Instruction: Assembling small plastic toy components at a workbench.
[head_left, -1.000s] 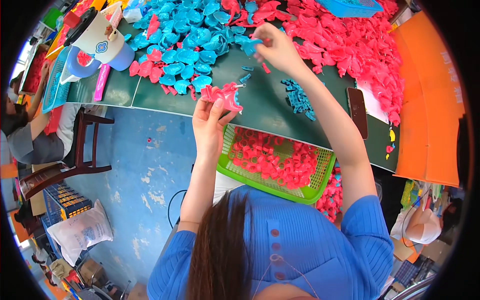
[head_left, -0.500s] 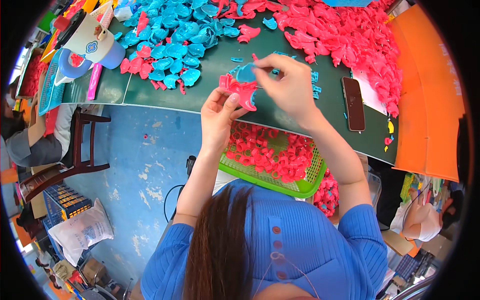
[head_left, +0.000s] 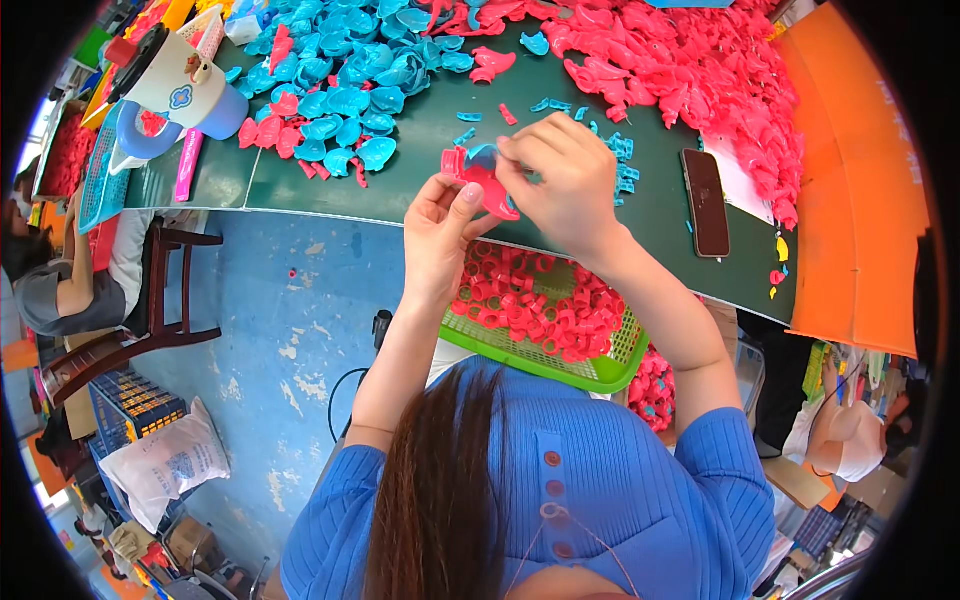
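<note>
By green table (head_left: 330, 193), basket (head_left: 597, 384) is filled with pink rings (head_left: 565, 325); phone (head_left: 706, 203) laid right; pink part (head_left: 490, 188) pinched by left hand (head_left: 437, 225), blue shell (head_left: 482, 152) by right hand (head_left: 568, 182).

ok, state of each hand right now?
Left hand: closed, holding a pink plastic part.
Right hand: fingers closed on a blue piece at the pink part; exact grip partly hidden.

You're gripping one curved pink plastic piece (head_left: 494, 190) and one rounded teal plastic piece (head_left: 482, 152) at twelve o'clock! One dark rectangular phone (head_left: 706, 203) at your two, one white-and-blue black-lidded jug (head_left: 195, 88), one slim pink stick (head_left: 188, 165) at ten, and one green plastic basket (head_left: 600, 386) at four!
</note>
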